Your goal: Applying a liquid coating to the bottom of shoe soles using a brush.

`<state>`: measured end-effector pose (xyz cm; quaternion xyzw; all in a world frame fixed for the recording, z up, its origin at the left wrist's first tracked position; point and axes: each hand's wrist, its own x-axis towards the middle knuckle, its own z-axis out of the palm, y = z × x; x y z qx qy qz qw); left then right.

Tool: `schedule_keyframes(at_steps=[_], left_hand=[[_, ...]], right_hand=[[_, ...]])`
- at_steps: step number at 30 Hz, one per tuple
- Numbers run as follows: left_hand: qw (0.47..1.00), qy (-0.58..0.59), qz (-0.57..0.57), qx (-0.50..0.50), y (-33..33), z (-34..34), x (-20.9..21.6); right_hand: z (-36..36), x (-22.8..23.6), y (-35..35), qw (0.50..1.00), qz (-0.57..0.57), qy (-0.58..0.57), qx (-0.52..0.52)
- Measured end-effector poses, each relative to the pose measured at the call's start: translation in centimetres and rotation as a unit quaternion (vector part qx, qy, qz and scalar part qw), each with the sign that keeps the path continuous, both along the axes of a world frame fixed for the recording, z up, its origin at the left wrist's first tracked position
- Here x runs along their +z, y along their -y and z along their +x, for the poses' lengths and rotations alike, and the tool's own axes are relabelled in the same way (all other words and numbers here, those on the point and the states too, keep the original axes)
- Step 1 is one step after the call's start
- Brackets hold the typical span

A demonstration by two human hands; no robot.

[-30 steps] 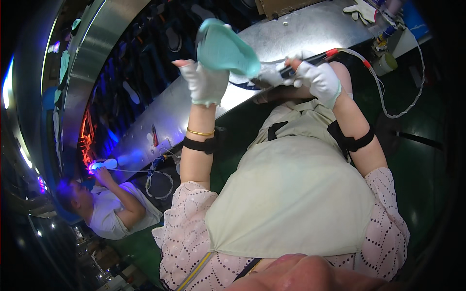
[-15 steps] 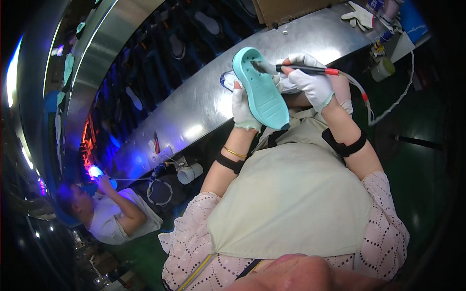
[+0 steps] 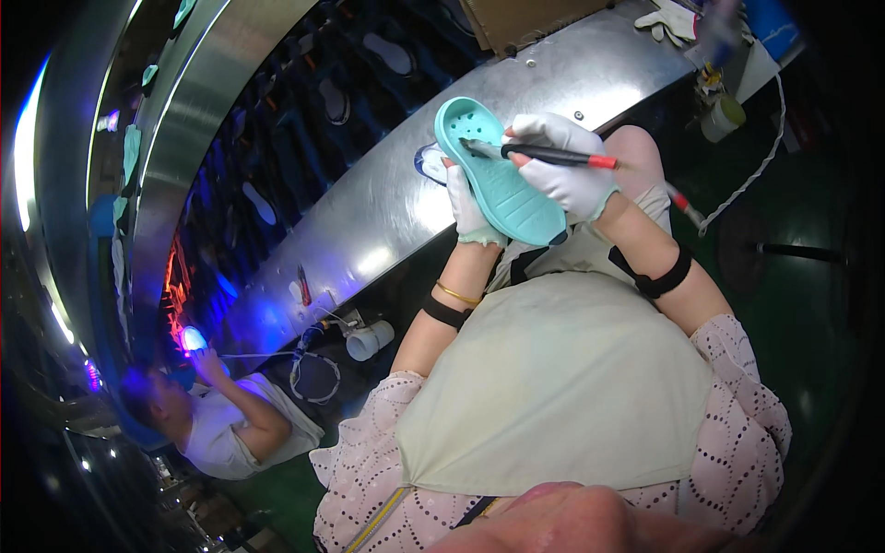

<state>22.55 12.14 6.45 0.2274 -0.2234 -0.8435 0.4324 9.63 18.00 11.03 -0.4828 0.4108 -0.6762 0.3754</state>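
A turquoise shoe sole [image 3: 522, 205] with small holes at its far end slants above the bench edge. My left hand [image 3: 468, 210], in a white glove with bare fingertips, grips it along its left side; some fingers are hidden beneath. My right hand [image 3: 583, 190], gloved the same way, pinches a black-handled brush [image 3: 546, 154] with a red band and a thin tube at its back end. The bristles meet the sole's upper face just below the holes. Partly covered by the sole, a white and blue shoe piece [image 3: 428, 164] lies on the bench.
The curved metal bench [image 3: 369, 207] runs beside a dark conveyor carrying several soles [image 3: 389, 53]. A cardboard box [image 3: 544, 20] and a white glove [image 3: 671, 22] are at the far side. Cups hang by the bench edge; a co-worker [image 3: 241, 419] sits at the left with a glowing piece.
The brush has moved left and slightly down, from the sole's right edge onto its face. My right hand has followed it inward, and the sole's near end has shifted slightly right.
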Motion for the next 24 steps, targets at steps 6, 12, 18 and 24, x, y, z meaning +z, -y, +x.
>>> schedule_keyframes(at_steps=[6, 12, 18, 24], left_hand=[[0.997, -0.064, -0.049, 0.001, 1.0, 0.3, -0.6], [0.994, -0.101, -0.031, 0.003, 2.2, 1.0, -0.8], [0.989, -0.136, -0.057, -0.020, 2.9, 2.1, -0.9], [0.978, -0.186, -0.050, -0.086, 4.4, 2.6, -0.2]], right_hand=[[-0.2, -0.2, -0.8, 0.970, -0.074, -0.232, 0.008], [-0.1, -0.7, -1.6, 0.946, -0.099, -0.309, 0.016], [-0.7, -1.1, -1.9, 0.982, 0.080, -0.161, 0.062], [0.0, -1.6, -2.2, 0.987, 0.068, -0.108, 0.098]])
